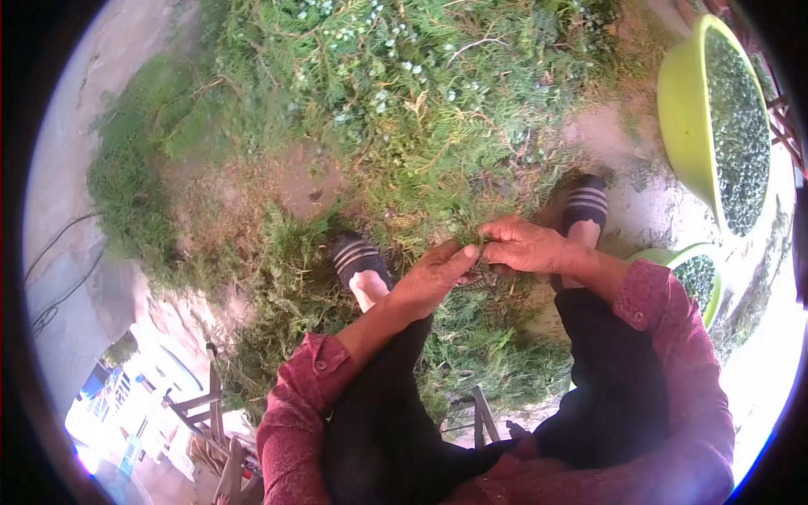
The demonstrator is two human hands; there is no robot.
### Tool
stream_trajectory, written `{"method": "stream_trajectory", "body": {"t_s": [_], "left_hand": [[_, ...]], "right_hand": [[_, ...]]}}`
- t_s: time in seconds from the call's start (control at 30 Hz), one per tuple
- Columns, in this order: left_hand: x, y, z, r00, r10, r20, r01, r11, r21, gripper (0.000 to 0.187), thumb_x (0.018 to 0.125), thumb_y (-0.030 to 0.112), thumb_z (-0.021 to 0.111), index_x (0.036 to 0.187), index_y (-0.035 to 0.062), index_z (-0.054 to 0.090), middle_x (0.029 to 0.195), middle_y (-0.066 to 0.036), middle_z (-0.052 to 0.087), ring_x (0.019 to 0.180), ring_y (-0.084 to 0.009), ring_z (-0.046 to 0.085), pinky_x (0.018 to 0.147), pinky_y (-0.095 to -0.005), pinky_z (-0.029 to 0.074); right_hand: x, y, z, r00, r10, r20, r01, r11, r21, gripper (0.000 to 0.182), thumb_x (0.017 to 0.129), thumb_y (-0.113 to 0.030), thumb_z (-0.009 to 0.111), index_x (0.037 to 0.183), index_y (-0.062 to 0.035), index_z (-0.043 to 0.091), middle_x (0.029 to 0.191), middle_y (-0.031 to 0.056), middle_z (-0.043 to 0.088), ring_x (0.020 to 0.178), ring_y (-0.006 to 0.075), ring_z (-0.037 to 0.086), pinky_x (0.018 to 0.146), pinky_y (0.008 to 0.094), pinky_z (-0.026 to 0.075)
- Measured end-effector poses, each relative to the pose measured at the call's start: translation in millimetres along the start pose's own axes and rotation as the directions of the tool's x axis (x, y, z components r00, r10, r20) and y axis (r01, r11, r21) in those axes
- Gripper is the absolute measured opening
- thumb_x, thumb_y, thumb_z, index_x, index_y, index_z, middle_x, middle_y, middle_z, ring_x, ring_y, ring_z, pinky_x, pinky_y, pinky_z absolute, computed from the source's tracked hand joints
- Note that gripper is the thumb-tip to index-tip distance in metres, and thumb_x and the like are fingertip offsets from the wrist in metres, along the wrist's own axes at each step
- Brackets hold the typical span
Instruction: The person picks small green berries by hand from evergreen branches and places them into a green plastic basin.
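Note:
Between my knees, my left hand (438, 271) and my right hand (528, 246) meet over the greenery. A small evergreen sprig (468, 236) with scale-like leaves is pinched between the thumb and fingers of my left hand. The fingers of my right hand close on the same sprig from the other side, thumb near the left thumb. Foliage of the same green around the fingertips makes the sprig's full outline hard to make out. Just beyond the hands lies a large heap of cut evergreen branches (379, 109), with pale bluish-green cones among the leaves.
At the right stands a big lime-green basin (683, 109) filled with small green cones. A smaller green basin (711, 311) with similar contents sits nearer my right arm. Wooden stool legs (215, 396) and a dark cable (63, 240) lie to the left. My striped slippers rest among the clippings.

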State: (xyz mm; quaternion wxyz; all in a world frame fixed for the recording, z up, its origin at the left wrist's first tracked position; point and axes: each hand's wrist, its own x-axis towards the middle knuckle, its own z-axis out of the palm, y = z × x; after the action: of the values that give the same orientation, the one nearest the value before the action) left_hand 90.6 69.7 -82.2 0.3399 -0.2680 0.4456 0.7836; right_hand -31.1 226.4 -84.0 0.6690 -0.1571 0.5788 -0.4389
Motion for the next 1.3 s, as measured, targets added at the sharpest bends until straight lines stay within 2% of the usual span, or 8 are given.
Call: {"method": "stream_trajectory", "body": {"t_s": [0.13,0.23,0.3,0.57,0.83,1.03,1.1,1.3], "left_hand": [[2.2,-7.6,-4.5,0.996,0.085,-0.037,-0.089,0.985,-0.149,0.038,0.086,0.037,0.051,0.098,0.0006,0.055,0.079,0.002,0.053,0.076,-0.0068,0.048,0.067,-0.0237,0.041],[-2.4,3.0,-3.0,0.974,0.174,-0.144,-0.087,0.878,0.47,0.027,0.086,0.03,0.053,0.088,0.0032,0.058,0.073,0.002,0.055,0.07,-0.0063,0.048,0.064,-0.0216,0.04],[6.3,-10.4,-3.2,0.971,0.125,-0.206,-0.169,0.962,-0.215,0.018,0.085,0.019,0.055,0.079,0.0031,0.059,0.072,0.0,0.058,0.066,-0.0069,0.05,0.064,-0.0206,0.041],[-2.3,-5.8,-9.7,0.953,0.188,-0.236,-0.262,0.904,-0.339,0.012,0.084,0.008,0.053,0.088,-0.0008,0.06,0.076,-0.009,0.062,0.061,-0.0153,0.057,0.054,-0.0283,0.046],[-13.3,3.3,-6.8,0.98,0.139,-0.146,-0.163,0.972,-0.172,0.013,0.085,0.011,0.051,0.087,0.0014,0.06,0.069,-0.007,0.059,0.053,-0.0098,0.05,0.045,-0.0223,0.039],[-23.4,13.4,-10.1,0.997,0.031,-0.075,-0.049,0.967,-0.25,0.01,0.085,0.011,0.053,0.088,0.0051,0.06,0.063,0.0,0.054,0.049,-0.0054,0.044,0.04,-0.0195,0.03],[-28.5,21.8,-1.3,0.996,0.008,-0.092,-0.03,0.968,-0.247,0.01,0.085,0.012,0.052,0.088,0.0056,0.06,0.063,0.002,0.052,0.049,-0.0051,0.044,0.04,-0.0189,0.029],[-36.9,7.6,-13.6,0.996,0.032,-0.082,-0.053,0.962,-0.269,0.013,0.085,0.015,0.054,0.076,0.0066,0.056,0.062,0.004,0.05,0.049,-0.004,0.045,0.04,-0.0174,0.03]], "right_hand": [[5.3,-11.8,6.2,0.998,0.057,0.021,-0.056,0.998,-0.04,0.028,0.08,-0.024,0.051,0.089,0.002,0.055,0.061,0.004,0.052,0.052,0.0125,0.049,0.051,0.0273,0.041],[12.1,1.2,5.6,0.987,-0.055,0.154,0.093,0.963,-0.254,0.026,0.079,-0.024,0.05,0.082,0.0017,0.056,0.062,0.0049,0.054,0.052,0.0129,0.05,0.049,0.0278,0.04],[11.2,3.8,9.0,0.991,-0.024,0.133,0.069,0.935,-0.347,0.021,0.08,-0.02,0.051,0.087,0.0001,0.053,0.063,0.0039,0.053,0.057,0.0092,0.049,0.049,0.0256,0.041],[-7.5,-14.2,-26.4,0.999,0.003,0.033,-0.017,0.898,0.44,0.016,0.083,-0.019,0.053,0.083,-0.0031,0.054,0.065,0.0002,0.05,0.054,0.0037,0.043,0.043,0.0155,0.032],[25.1,-25.6,-5.5,0.966,-0.242,-0.094,0.185,0.895,-0.405,0.036,0.074,-0.035,0.066,0.084,-0.0019,0.056,0.069,0.0081,0.054,0.068,0.0147,0.052,0.061,0.0304,0.043],[20.4,-23.3,-4.6,0.97,-0.236,-0.058,0.226,0.963,-0.15,0.031,0.076,-0.031,0.065,0.077,-0.0017,0.055,0.066,0.0043,0.052,0.06,0.0105,0.048,0.052,0.0263,0.04],[13.0,-24.7,-8.2,0.991,0.043,0.127,-0.065,0.982,0.177,0.027,0.078,-0.028,0.062,0.071,-0.0028,0.054,0.064,0.0019,0.049,0.052,0.0071,0.043,0.042,0.0217,0.033],[-15.0,-25.3,-35.6,0.98,-0.175,0.094,0.063,0.725,0.686,0.018,0.081,-0.022,0.057,0.082,-0.0045,0.052,0.064,0.0003,0.047,0.049,0.0071,0.042,0.038,0.0163,0.027]]}}
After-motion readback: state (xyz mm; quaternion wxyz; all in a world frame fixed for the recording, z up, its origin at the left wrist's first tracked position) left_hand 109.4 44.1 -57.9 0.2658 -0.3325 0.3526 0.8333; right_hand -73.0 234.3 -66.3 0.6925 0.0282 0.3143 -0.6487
